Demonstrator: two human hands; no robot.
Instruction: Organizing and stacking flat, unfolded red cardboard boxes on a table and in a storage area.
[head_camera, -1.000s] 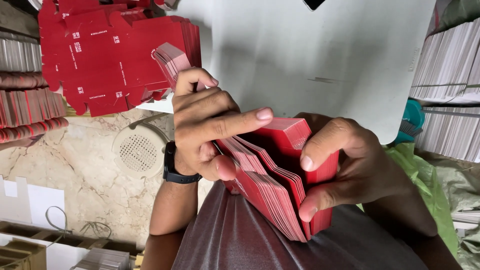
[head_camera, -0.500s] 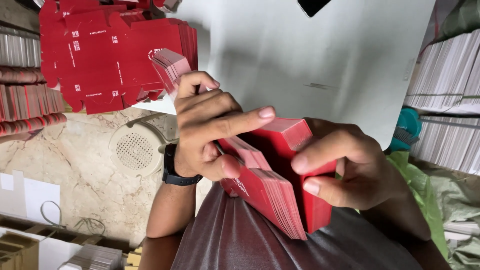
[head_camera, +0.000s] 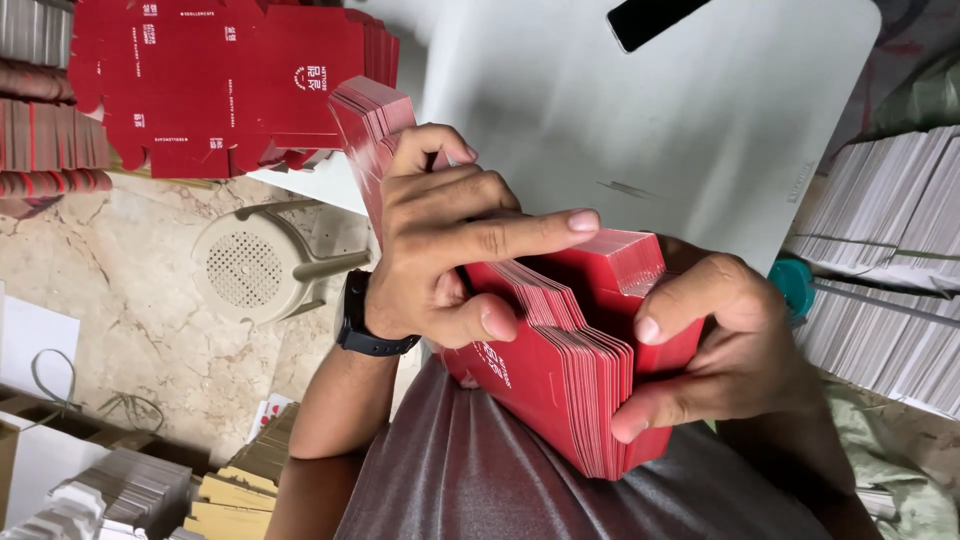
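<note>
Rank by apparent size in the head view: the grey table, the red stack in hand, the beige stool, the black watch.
1. grey table
2. red stack, though it is nearest the camera
3. beige stool
4. black watch

I see a pale grey bench (head_camera: 700, 110). On it lies a pile of flat red carton blanks (head_camera: 230, 80) at the far left corner, and a dark phone (head_camera: 655, 18) at the top edge. Stone floor (head_camera: 130, 290) carries a beige plastic stool (head_camera: 250, 265).
</note>
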